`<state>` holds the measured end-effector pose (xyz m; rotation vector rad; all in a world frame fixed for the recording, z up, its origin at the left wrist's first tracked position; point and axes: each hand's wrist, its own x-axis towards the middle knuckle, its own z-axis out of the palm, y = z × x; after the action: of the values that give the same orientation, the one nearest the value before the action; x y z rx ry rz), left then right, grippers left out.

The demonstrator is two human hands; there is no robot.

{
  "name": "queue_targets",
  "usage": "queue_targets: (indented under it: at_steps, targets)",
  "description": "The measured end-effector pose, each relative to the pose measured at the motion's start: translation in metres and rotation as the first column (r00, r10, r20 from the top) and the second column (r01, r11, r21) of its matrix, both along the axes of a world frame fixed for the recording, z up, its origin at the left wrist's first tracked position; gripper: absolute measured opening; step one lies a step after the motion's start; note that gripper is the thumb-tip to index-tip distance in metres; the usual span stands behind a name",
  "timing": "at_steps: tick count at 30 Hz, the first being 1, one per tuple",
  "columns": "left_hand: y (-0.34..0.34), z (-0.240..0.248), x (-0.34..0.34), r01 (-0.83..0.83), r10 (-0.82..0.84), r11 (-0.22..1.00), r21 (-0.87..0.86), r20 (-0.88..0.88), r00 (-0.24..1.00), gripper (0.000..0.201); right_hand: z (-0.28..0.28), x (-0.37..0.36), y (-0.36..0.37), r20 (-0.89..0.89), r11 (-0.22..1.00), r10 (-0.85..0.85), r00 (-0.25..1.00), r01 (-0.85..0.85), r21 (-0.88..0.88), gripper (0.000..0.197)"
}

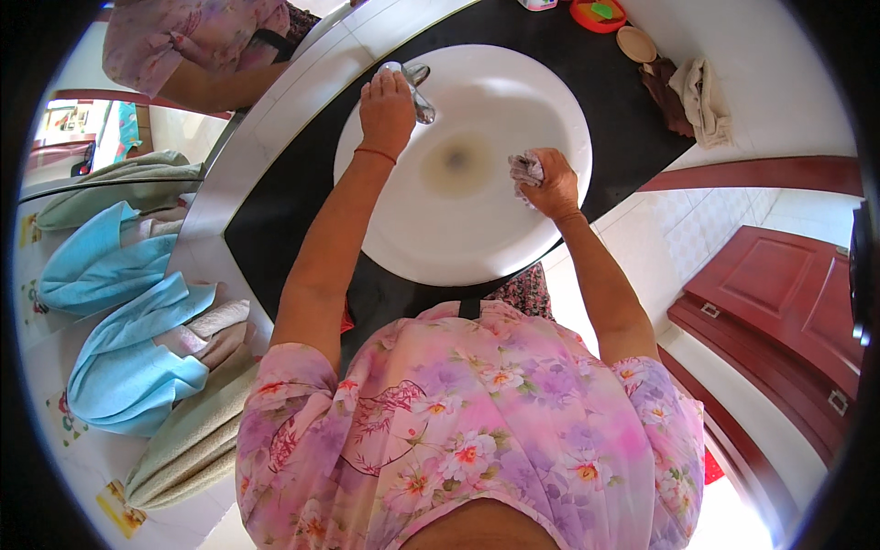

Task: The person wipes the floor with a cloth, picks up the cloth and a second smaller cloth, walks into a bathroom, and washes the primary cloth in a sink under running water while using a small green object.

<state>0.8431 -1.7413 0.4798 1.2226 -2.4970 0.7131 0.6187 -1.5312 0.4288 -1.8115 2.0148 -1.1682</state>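
A white round sink (403, 247) is set into a black counter, with a patch of cloudy, greyish water around its drain. My left hand (388, 115) reaches over the far left rim and rests on the chrome faucet (423, 108), its fingers curled over the handle. At the right side of the basin, my right hand (555, 186) grips a crumpled greyish-white cloth (526, 169). Part of that cloth pokes out past my fingers; the rest is hidden in the palm.
Blue towels (137, 357) and a beige towel (197, 440) hang on the left wall beside a mirror. At the counter's far right lie an orange-red bowl (587, 16), a brown cloth (662, 92) and a beige cloth (704, 101). A dark red door (779, 284) stands at right.
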Motion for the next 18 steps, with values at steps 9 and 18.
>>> queue_targets:
  at_steps: [9,18]
  targets:
    - [-0.014,0.013,0.003,0.094,-0.091,0.995,0.040,-0.081,0.993,0.023,-0.003,0.000,-0.001,-0.011,1.000,-0.004,1.000,0.004,0.029,0.051]
    - [-0.015,0.013,0.004,0.083,-0.078,0.993,0.080,-0.059,0.995,0.028,-0.006,-0.001,-0.001,-0.022,1.000,0.012,1.000,-0.012,0.002,0.051]
